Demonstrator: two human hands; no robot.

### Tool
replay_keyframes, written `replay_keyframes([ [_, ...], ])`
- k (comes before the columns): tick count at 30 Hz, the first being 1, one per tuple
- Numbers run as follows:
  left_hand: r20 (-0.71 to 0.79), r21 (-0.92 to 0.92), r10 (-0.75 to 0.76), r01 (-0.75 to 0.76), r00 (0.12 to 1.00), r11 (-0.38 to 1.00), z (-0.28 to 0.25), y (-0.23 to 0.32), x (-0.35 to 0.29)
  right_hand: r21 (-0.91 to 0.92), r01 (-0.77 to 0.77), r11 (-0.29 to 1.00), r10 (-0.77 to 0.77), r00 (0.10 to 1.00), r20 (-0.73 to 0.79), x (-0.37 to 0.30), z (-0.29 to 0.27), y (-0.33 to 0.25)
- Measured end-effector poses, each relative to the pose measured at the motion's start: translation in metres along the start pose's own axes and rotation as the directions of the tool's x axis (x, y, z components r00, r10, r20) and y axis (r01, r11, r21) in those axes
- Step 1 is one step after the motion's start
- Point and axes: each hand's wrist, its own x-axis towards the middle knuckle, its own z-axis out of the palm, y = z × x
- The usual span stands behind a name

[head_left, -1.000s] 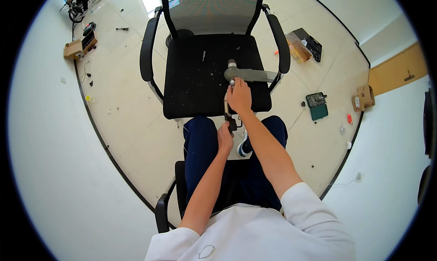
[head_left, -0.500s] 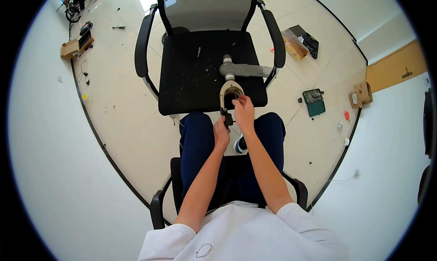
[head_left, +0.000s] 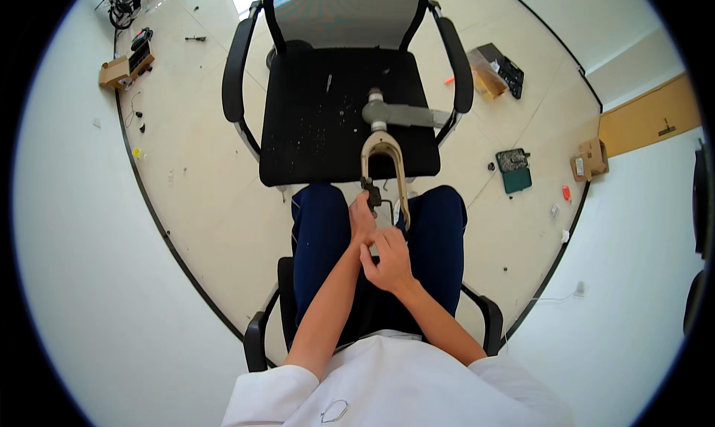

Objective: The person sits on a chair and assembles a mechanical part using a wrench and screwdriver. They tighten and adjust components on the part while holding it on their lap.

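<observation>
Near left on the wheel fork (head_left: pixel 381 139), gripping the apparently seated brake caliper (head_left: pixel 374 196) with left hand (head_left: pixel 361 220). With right hand (head_left: pixel 389 263) curled nearer, cannot tell any hold, nor remaining fastening.

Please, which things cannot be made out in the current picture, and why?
In the head view:
Right hand: its back hides whether the palm holds anything.
Left hand: some fingers hidden behind the black part.
Chair back: top cut off by the upper edge.
Specks on the seat: too small to identify.
</observation>
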Motion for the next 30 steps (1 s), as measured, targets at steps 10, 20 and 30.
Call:
replay_keyframes([
  [10,0.009,0.025,0.015,-0.015,1.0,1.0,0.001,0.012,-0.006,-0.186,0.038,0.982,-0.08,0.971,-0.227,0.191,0.015,0.063],
  [20,-0.005,0.056,0.047,-0.046,0.999,0.997,-0.001,0.007,-0.006,-0.054,-0.286,0.957,0.254,0.91,-0.327,0.15,0.03,0.114],
  [30,-0.004,-0.037,-0.032,0.032,0.999,0.999,-0.005,-0.003,0.007,0.213,-0.368,0.905,0.371,0.928,0.028,0.123,-0.015,0.049],
])
